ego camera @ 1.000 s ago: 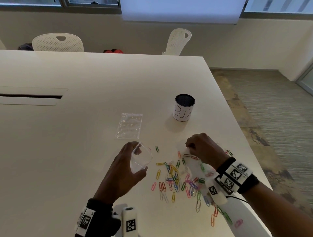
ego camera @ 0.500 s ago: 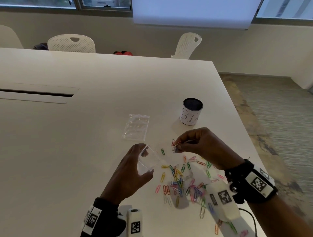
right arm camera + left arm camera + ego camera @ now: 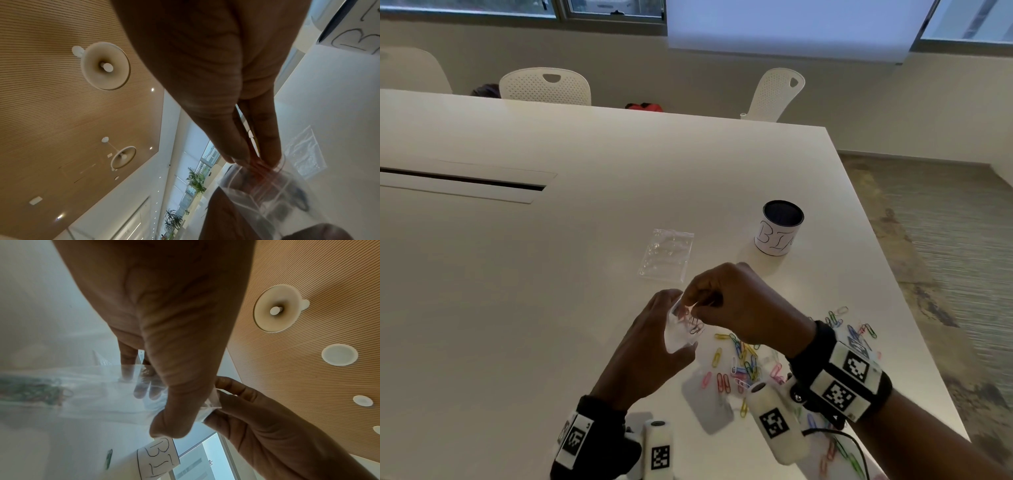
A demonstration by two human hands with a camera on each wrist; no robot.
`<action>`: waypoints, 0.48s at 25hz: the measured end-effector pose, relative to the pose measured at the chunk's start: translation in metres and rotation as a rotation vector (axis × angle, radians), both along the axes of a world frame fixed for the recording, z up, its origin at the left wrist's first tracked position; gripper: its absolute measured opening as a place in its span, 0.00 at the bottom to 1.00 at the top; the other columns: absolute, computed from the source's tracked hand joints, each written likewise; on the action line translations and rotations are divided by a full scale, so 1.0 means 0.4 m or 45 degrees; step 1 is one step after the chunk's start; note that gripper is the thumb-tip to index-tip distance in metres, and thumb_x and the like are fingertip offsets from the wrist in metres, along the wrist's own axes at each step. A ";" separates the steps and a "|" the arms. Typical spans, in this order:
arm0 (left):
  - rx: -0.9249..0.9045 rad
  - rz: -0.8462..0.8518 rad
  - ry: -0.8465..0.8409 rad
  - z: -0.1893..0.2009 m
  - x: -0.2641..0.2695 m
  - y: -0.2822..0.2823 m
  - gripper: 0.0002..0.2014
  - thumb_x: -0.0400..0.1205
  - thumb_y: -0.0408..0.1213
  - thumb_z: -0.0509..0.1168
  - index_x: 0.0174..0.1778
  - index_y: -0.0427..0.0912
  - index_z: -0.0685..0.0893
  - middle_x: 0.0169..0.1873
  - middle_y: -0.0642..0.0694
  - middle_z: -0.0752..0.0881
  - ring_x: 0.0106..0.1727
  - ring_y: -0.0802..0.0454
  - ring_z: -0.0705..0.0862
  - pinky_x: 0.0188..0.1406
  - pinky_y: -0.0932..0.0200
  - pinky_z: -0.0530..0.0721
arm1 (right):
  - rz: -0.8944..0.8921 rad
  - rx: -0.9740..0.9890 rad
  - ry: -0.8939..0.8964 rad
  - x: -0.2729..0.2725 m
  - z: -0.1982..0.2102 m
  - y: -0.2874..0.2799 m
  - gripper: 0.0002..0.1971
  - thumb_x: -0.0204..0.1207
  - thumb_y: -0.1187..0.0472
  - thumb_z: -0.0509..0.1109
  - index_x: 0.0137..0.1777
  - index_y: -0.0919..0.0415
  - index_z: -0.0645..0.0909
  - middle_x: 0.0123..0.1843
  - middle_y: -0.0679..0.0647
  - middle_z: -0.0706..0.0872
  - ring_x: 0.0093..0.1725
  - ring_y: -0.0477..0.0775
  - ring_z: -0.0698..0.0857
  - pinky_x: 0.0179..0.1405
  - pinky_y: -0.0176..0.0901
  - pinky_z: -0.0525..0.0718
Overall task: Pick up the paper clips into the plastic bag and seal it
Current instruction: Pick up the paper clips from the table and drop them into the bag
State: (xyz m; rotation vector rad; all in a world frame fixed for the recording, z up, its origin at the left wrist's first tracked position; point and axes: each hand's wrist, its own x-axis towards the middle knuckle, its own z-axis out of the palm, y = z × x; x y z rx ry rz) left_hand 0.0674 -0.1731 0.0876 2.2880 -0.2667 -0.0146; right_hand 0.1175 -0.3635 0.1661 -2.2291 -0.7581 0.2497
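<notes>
My left hand grips a small clear plastic bag and holds its mouth open just above the table. My right hand pinches a few paper clips that hang down inside the bag's mouth. In the right wrist view the fingertips sit at the bag's rim with something red between them. In the left wrist view my thumb presses on the bag, with blurred clips seen through the plastic. Several coloured paper clips lie scattered on the white table under my right wrist.
A second clear bag lies flat beyond my hands. A white cup with a dark inside and handwritten letters stands at the back right. More clips lie near the table's right edge. White chairs stand behind the table.
My right hand lifted a few clips off the pile and carried them left to the bag's mouth. My left hand kept its grip on the bag.
</notes>
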 end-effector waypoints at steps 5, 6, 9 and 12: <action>0.014 0.008 -0.021 0.001 -0.003 0.002 0.32 0.75 0.45 0.80 0.71 0.54 0.72 0.60 0.57 0.81 0.57 0.56 0.82 0.49 0.71 0.79 | -0.019 0.013 -0.031 -0.002 0.017 -0.002 0.06 0.78 0.66 0.79 0.53 0.58 0.92 0.49 0.49 0.95 0.47 0.39 0.93 0.54 0.32 0.91; 0.014 0.005 -0.033 0.000 -0.002 0.003 0.31 0.75 0.45 0.79 0.71 0.55 0.72 0.60 0.58 0.80 0.58 0.57 0.82 0.50 0.72 0.78 | -0.057 0.020 -0.033 0.003 0.020 -0.011 0.06 0.77 0.65 0.80 0.53 0.58 0.92 0.49 0.48 0.95 0.47 0.39 0.93 0.53 0.29 0.90; 0.012 0.002 -0.056 -0.003 -0.003 0.008 0.31 0.76 0.44 0.79 0.71 0.55 0.72 0.59 0.60 0.80 0.60 0.59 0.81 0.54 0.74 0.76 | -0.227 0.002 -0.125 0.043 0.002 -0.057 0.06 0.76 0.65 0.81 0.51 0.56 0.92 0.47 0.46 0.95 0.44 0.39 0.92 0.52 0.30 0.90; 0.005 0.011 -0.057 -0.004 -0.005 0.010 0.30 0.76 0.44 0.79 0.71 0.57 0.72 0.59 0.61 0.80 0.62 0.59 0.82 0.55 0.74 0.76 | -0.274 -0.123 -0.151 0.089 -0.060 -0.095 0.06 0.78 0.67 0.78 0.51 0.57 0.93 0.48 0.51 0.95 0.44 0.42 0.92 0.52 0.38 0.92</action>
